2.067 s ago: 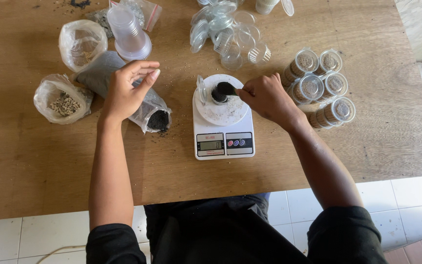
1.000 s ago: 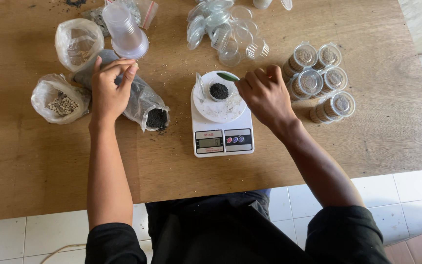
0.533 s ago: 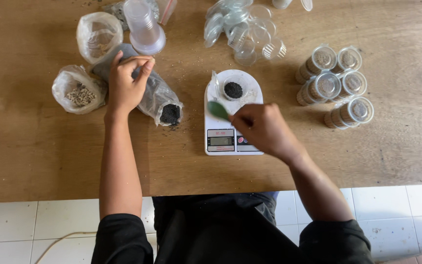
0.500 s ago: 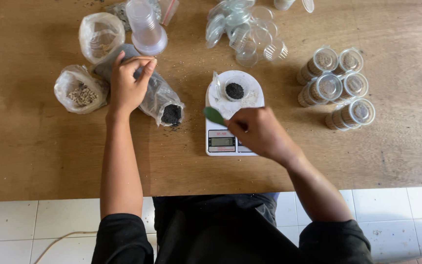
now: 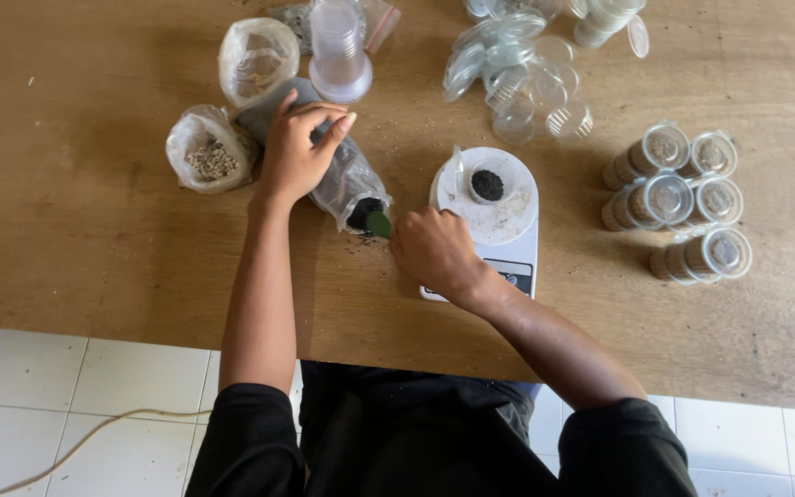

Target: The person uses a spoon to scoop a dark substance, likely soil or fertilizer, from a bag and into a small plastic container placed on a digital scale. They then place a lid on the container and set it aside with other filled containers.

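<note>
- Overhead, a person seated at a wooden counter works with both bare hands.
- Left hand lies on a clear plastic bag of dark seeds, fingers curled over its upper part, pinning it flat with the open mouth facing the scale.
- Right hand is closed around the handle of a small green scoop, whose bowl sits right at the bag's mouth.
- White kitchen scale stands just beside the right hand, carrying a small clear cup of dark seeds.
- Doing this well likely means keeping the bag mouth propped open, taking shallow scoops, and carrying them level to the cup.
- Two more seed bags lie left of the left hand; loose clear lids sit beyond the scale; filled capped cups cluster well to the right.
- Room is tight between bag and scale; open counter lies near the front edge, where the right forearm crosses.
</note>
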